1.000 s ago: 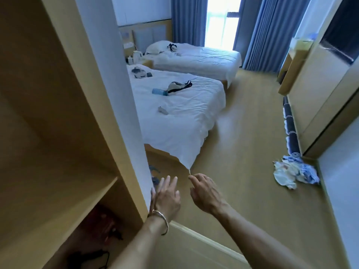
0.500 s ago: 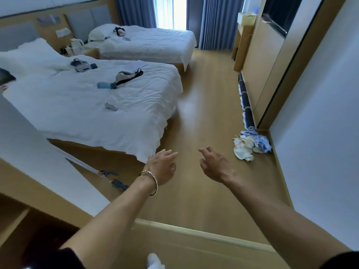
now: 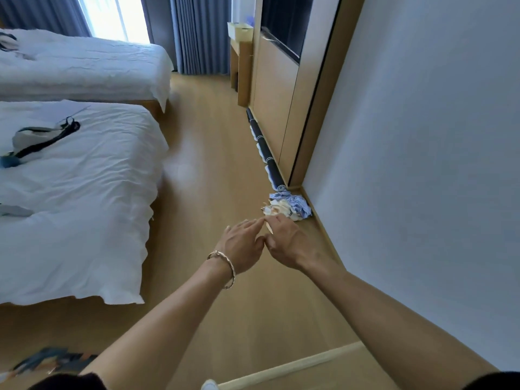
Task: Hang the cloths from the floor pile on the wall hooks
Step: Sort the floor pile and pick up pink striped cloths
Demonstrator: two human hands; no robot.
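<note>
A small pile of crumpled cloths (image 3: 289,205), white, cream and blue-striped, lies on the wooden floor against the foot of the white wall. My left hand (image 3: 243,244), with a bracelet at the wrist, stretches forward with fingers apart and holds nothing. My right hand (image 3: 291,243) reaches out beside it, fingers loosely spread and empty, its fingertips just short of the pile in the picture. Both hands are above the floor, apart from the cloths. No wall hooks are in view.
A white bed (image 3: 76,192) with a grey bag on it fills the left side; a second bed (image 3: 81,66) stands behind. A dark rolled mat (image 3: 264,149) lies along the wooden cabinet (image 3: 274,88). The white wall (image 3: 422,164) runs along the right.
The view has swung right, away from the wardrobe shelves and toward the wall. Both arms have reached forward and closer together, and the cloth pile now sits just past my fingertips.
</note>
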